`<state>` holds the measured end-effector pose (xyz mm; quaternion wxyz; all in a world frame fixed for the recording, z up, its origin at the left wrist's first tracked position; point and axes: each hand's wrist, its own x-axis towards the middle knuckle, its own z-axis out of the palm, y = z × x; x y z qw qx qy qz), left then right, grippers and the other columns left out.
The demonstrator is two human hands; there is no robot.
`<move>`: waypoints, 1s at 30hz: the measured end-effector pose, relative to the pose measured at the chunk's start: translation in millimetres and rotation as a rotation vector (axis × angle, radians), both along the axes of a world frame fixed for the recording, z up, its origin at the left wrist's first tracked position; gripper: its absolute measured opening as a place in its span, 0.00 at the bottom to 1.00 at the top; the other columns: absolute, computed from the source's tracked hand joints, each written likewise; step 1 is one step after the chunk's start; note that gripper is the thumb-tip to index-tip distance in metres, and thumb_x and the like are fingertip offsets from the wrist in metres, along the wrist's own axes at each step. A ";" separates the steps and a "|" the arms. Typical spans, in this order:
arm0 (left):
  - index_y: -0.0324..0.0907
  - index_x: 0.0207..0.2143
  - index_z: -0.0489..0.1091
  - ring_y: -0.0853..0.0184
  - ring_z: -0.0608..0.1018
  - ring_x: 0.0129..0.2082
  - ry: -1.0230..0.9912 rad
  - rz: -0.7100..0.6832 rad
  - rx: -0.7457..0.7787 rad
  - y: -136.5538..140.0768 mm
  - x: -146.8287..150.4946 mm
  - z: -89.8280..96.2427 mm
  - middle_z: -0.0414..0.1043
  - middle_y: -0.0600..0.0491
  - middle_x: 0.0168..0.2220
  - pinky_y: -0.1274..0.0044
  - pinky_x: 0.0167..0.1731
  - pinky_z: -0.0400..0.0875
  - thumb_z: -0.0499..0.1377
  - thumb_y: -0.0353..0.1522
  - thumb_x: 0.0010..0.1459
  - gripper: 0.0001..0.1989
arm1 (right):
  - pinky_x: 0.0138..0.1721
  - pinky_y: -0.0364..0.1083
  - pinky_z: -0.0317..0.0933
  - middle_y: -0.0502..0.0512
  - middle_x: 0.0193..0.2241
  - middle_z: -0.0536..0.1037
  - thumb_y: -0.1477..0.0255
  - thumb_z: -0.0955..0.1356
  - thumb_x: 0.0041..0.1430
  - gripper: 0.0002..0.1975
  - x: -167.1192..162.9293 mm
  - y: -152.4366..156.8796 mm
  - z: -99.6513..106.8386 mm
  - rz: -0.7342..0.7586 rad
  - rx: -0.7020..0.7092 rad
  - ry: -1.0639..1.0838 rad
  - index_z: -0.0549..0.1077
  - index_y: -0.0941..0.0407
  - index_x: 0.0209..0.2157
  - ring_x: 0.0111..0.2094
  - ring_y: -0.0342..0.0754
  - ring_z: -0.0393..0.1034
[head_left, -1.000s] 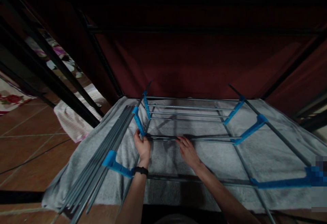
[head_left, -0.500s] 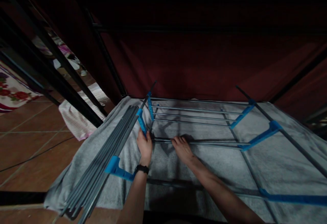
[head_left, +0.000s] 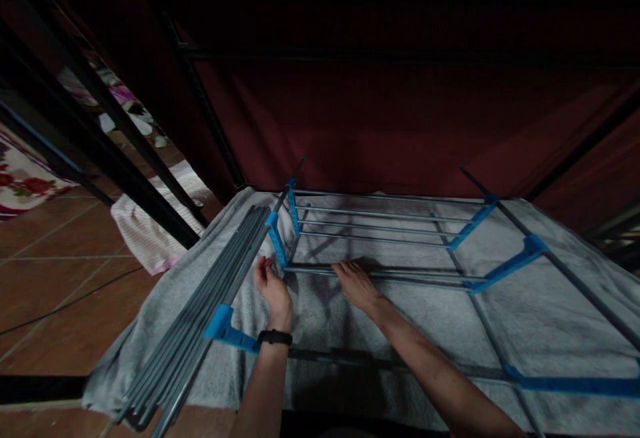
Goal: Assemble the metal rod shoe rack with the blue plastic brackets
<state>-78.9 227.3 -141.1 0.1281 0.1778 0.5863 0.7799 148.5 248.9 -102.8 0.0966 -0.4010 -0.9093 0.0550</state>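
text: none readable | blue clips (head_left: 277, 241) on drying rack: no print visible | wristband (head_left: 275, 337): no legible display | patterned cloth (head_left: 23, 181) left edge of frame: flowers only, no lettering

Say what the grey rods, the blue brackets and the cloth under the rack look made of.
Grey rods: likely painted or coated metal, thin, straight, dull sheen.
Blue brackets: probably moulded plastic, matte, chunky shaped ends.
Cloth: grey towel-like fabric, nubby pile.

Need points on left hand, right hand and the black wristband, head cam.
left hand (head_left: 273, 288), head view, on the back of the hand.
right hand (head_left: 354, 285), head view, on the back of the hand.
black wristband (head_left: 275, 337), head view, middle of the band on the left wrist.
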 end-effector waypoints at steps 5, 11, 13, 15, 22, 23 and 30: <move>0.42 0.44 0.75 0.63 0.80 0.45 -0.177 -0.071 0.040 6.5 3.0 -14.0 0.79 0.49 0.43 0.69 0.54 0.71 0.59 0.39 0.63 0.12 | 0.55 0.51 0.64 0.57 0.49 0.77 0.74 0.60 0.72 0.20 -2.0 -2.6 7.4 -0.005 -0.005 -0.012 0.72 0.49 0.60 0.48 0.51 0.72; 0.42 0.34 0.74 0.64 0.80 0.37 -0.311 -0.101 0.108 24.8 -4.7 -7.3 0.79 0.51 0.33 0.70 0.47 0.73 0.54 0.47 0.64 0.19 | 0.55 0.51 0.64 0.57 0.50 0.76 0.74 0.59 0.73 0.21 -4.0 -1.8 20.3 0.002 -0.041 -0.052 0.71 0.47 0.62 0.48 0.51 0.72; 0.43 0.31 0.73 0.64 0.80 0.33 -0.349 -0.120 0.123 31.9 -8.2 -4.5 0.77 0.52 0.30 0.70 0.43 0.73 0.52 0.50 0.64 0.23 | 0.56 0.51 0.63 0.57 0.50 0.76 0.76 0.59 0.73 0.21 -4.1 -1.6 24.9 0.007 -0.046 -0.052 0.72 0.49 0.60 0.49 0.50 0.72; 0.43 0.29 0.71 0.64 0.79 0.29 -0.383 -0.158 0.138 37.4 -9.9 -1.6 0.76 0.53 0.27 0.71 0.39 0.73 0.51 0.54 0.63 0.26 | 0.57 0.51 0.62 0.57 0.50 0.76 0.78 0.59 0.72 0.21 -4.5 -1.9 28.3 0.018 -0.048 -0.045 0.72 0.50 0.59 0.49 0.49 0.72; 0.42 0.26 0.71 0.66 0.74 0.21 -0.391 -0.349 0.096 39.8 -12.0 10.8 0.71 0.54 0.19 0.74 0.28 0.67 0.50 0.60 0.61 0.33 | 0.56 0.50 0.62 0.57 0.50 0.77 0.81 0.58 0.69 0.21 -6.5 -2.9 31.9 0.039 -0.047 -0.045 0.73 0.52 0.56 0.49 0.49 0.73; 0.42 0.25 0.70 0.66 0.73 0.20 -0.384 -0.382 0.101 39.2 -12.6 12.5 0.70 0.54 0.19 0.74 0.27 0.66 0.49 0.61 0.62 0.34 | 0.56 0.50 0.62 0.57 0.50 0.78 0.82 0.58 0.69 0.21 -6.5 -3.0 32.0 0.039 -0.045 -0.048 0.73 0.52 0.55 0.49 0.50 0.73; 0.45 0.22 0.67 0.68 0.67 0.18 -0.344 -0.370 0.059 43.1 -11.2 20.6 0.67 0.52 0.19 0.74 0.25 0.62 0.46 0.58 0.65 0.32 | 0.56 0.50 0.63 0.58 0.50 0.78 0.82 0.59 0.68 0.22 -5.8 -0.8 31.7 0.040 -0.033 -0.024 0.73 0.52 0.57 0.51 0.51 0.73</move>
